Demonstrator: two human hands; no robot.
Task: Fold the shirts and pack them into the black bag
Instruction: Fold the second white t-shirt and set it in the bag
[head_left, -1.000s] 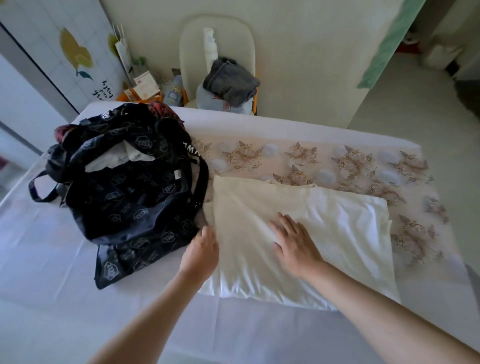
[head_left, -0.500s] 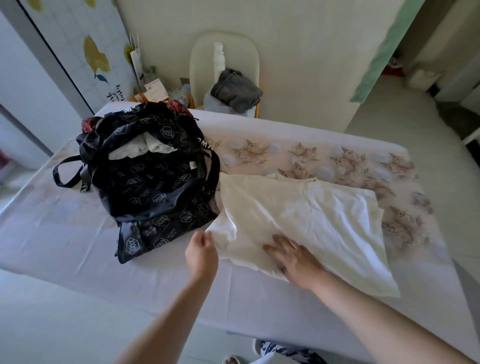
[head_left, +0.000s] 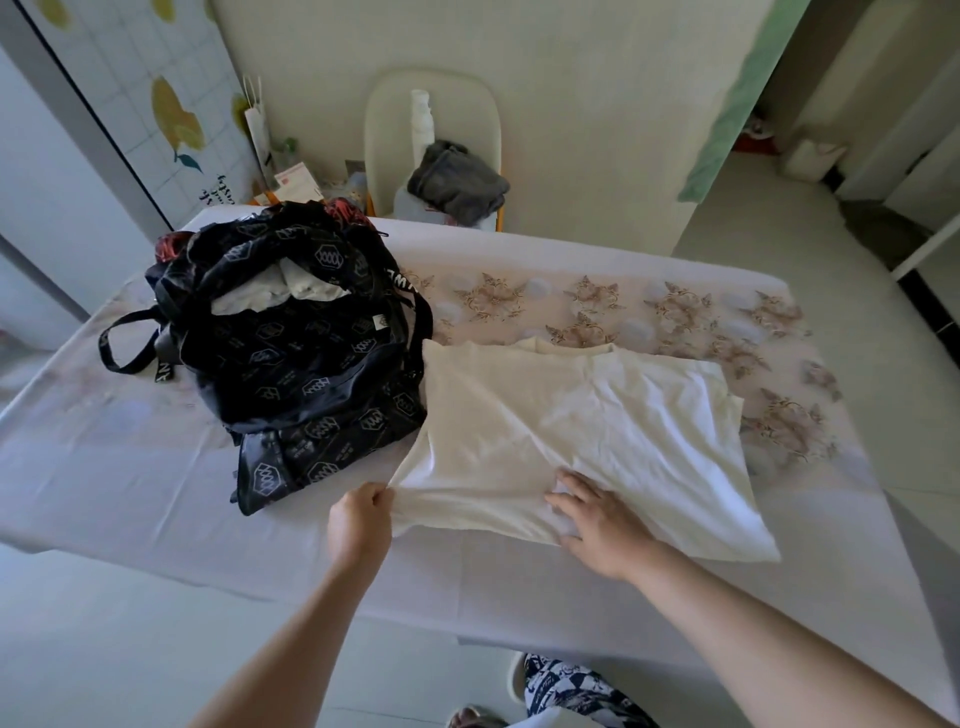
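Observation:
A cream-white shirt (head_left: 587, 426), partly folded, lies on the table right of the black bag (head_left: 291, 353). The bag has a white hexagon print, stands open at its top and shows pale folded cloth (head_left: 280, 293) inside. My left hand (head_left: 361, 525) pinches the shirt's near left corner and pulls it taut toward me. My right hand (head_left: 597, 514) lies with spread fingers on the shirt's near edge, fingertips tucked at a fold.
The table (head_left: 156, 499) carries a white cloth with a floral band along its far side. Behind it stands a pale chair (head_left: 431, 119) with grey clothing (head_left: 457, 182) piled on the seat. Paper items and a bag lean by the left wall. Floor opens to the right.
My left hand has drawn the shirt's near left corner toward the table edge. My right hand slid back from the shirt's middle to its near edge. The view has pulled back.

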